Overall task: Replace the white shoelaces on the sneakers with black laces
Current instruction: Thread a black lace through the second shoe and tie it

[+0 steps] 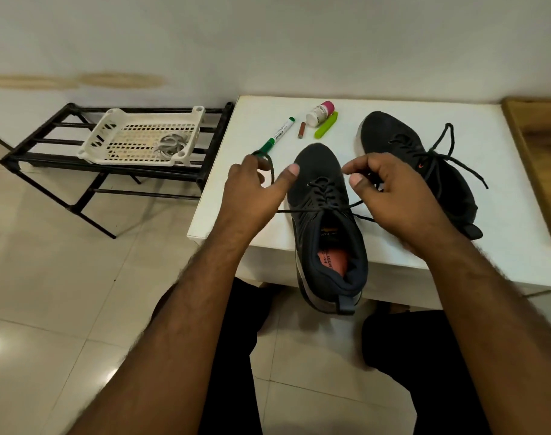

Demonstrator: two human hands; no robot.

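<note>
A dark sneaker point(324, 221) lies on the white table point(487, 233) in front of me, its heel overhanging the near edge, threaded with a black lace point(299, 211). My left hand point(252, 193) holds the lace's left end, which loops up past my fingers. My right hand point(396, 196) pinches the right end between thumb and fingers just above the shoe's eyelets. A second dark sneaker point(409, 158) with a black lace point(456, 164), ends loose, lies to the right. The white laces point(170, 145) lie coiled in a white plastic basket point(136, 139).
The basket sits on a black metal rack point(48, 158) left of the table. A green marker point(275, 138), a small brown stick point(301, 131), a white bottle with a pink cap point(319, 113) and a lime-green object point(326, 124) lie at the table's back. A wooden surface point(540, 158) adjoins on the right.
</note>
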